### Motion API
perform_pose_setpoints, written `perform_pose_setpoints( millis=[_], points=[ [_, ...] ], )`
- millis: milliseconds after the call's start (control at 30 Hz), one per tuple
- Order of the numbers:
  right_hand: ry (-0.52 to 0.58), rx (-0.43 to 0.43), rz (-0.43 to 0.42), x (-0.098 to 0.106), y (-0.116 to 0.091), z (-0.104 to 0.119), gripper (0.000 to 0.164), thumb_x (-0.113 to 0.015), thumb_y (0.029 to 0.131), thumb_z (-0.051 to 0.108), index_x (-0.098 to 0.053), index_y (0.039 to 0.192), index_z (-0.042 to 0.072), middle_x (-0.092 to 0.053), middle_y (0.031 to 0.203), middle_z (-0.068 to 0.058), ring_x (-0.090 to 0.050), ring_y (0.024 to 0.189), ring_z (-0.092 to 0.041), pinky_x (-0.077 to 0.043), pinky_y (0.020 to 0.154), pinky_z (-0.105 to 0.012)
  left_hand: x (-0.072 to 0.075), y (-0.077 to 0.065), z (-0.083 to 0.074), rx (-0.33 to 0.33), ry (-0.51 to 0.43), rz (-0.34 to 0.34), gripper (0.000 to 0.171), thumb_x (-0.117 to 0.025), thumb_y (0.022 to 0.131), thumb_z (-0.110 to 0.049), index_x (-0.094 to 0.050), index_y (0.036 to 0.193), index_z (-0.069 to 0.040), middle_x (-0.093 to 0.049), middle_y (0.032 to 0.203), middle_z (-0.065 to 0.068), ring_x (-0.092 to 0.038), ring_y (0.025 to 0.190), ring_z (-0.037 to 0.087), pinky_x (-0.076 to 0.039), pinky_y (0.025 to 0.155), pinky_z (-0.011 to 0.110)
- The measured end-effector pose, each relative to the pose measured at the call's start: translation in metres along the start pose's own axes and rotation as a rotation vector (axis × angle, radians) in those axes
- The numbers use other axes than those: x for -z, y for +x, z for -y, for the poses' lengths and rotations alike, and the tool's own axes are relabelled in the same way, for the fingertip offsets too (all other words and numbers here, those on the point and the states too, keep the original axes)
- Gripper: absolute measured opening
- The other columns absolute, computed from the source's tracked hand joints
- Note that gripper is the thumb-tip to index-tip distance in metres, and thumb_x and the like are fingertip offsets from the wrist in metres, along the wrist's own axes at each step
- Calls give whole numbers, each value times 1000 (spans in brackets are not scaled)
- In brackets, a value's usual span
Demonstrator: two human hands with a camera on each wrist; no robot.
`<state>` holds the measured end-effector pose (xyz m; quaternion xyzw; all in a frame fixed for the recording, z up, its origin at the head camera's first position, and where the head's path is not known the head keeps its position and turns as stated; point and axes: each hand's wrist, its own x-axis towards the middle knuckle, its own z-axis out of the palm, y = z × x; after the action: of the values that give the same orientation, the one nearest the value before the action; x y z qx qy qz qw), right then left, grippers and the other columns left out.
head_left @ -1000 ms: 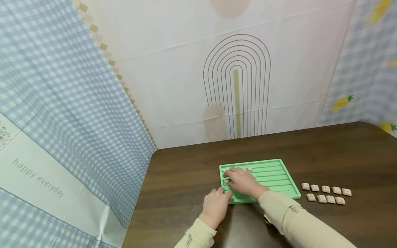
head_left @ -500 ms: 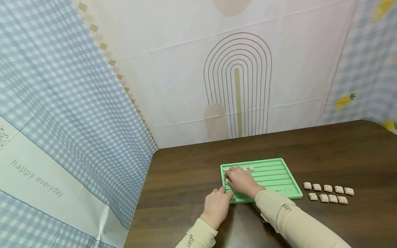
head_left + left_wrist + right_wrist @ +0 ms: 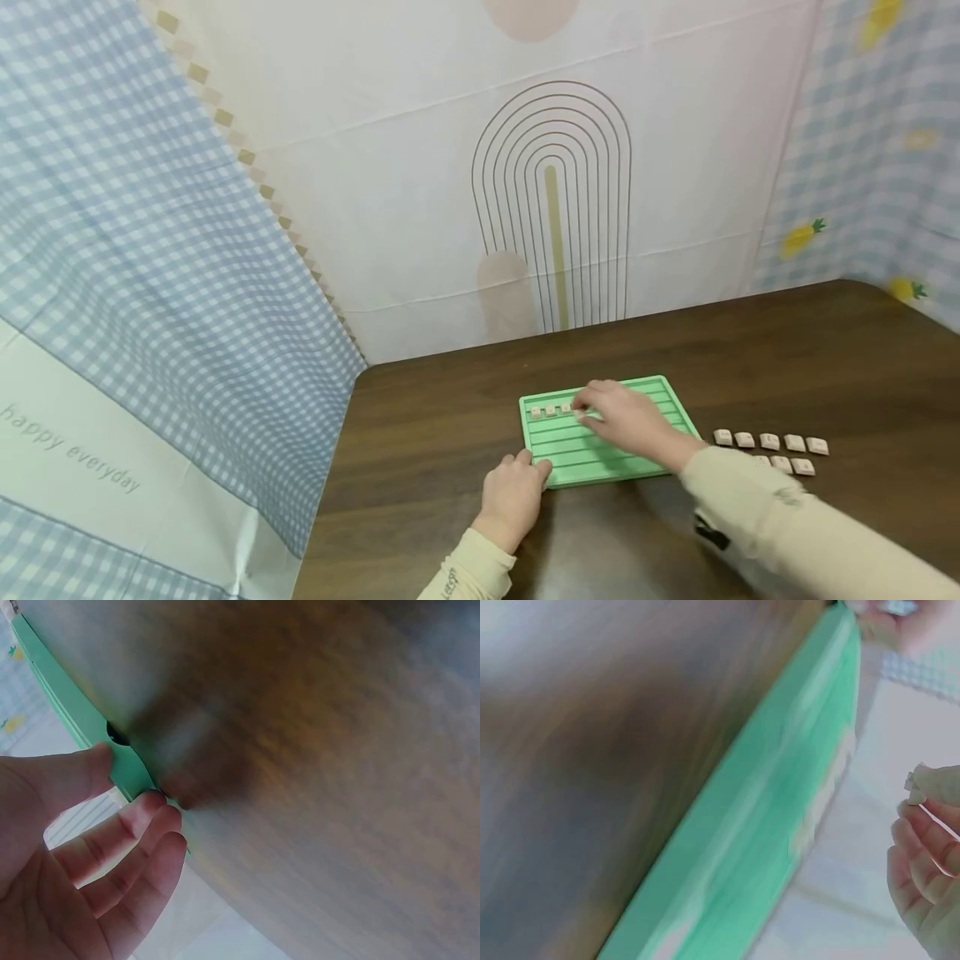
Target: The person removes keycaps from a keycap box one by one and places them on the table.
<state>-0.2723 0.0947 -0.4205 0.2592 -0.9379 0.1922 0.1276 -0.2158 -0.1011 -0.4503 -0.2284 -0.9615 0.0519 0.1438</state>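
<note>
A green ridged tray (image 3: pixel 581 454) lies on the dark wooden table. My left hand (image 3: pixel 513 493) grips its near left corner; in the left wrist view the thumb (image 3: pixel 79 776) and the fingers lie on either side of the green edge. Over the tray's back row, my right hand (image 3: pixel 630 418) pinches a small beige keycap (image 3: pixel 914 789) between thumb and forefinger. Several keycaps (image 3: pixel 551 411) sit at the left of that back row, and the right hand covers the part of the row beside them.
Two rows of loose beige keycaps (image 3: pixel 769 442) lie on the table (image 3: pixel 420 450) right of the tray, the nearer row partly behind my right sleeve (image 3: pixel 780 508). A patterned cloth (image 3: pixel 420 208) hangs behind the table, and a blue checked one (image 3: pixel 202 250) at the left.
My right hand has lifted the keycap from the left end of the second row and moved right and back with it. The left hand stays on the tray corner. The head view shifts slightly.
</note>
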Motion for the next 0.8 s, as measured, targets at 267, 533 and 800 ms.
perform_pose_setpoints(
  millis=[267,533,800],
  points=[
    [-127,-186,-8,75,-91,-83,20,-62,85,24,-66,99,11,-69,96,-10,-61,85,-27,-51,64,-48,-2,0,-1,8,-12,-1,10,-60,84,-30,-64,84,-21,-60,75,2,-50,58,18,-49,43,31],
    [-146,-345,142,83,-161,-138,20,-63,82,17,-65,94,2,-67,81,-7,-58,68,-18,-48,54,-40,-2,-3,4,1,-14,-25,8,-62,82,-27,-63,80,-20,-58,72,3,-50,56,18,-47,41,31],
    [-154,-388,225,69,-180,-154,17,-66,78,11,-64,92,1,-65,78,-5,-56,65,-16,-49,54,-38,-2,-2,-1,0,-26,0,8,-61,84,-27,-62,81,-20,-58,74,2,-49,57,17,-48,42,30]
  ],
)
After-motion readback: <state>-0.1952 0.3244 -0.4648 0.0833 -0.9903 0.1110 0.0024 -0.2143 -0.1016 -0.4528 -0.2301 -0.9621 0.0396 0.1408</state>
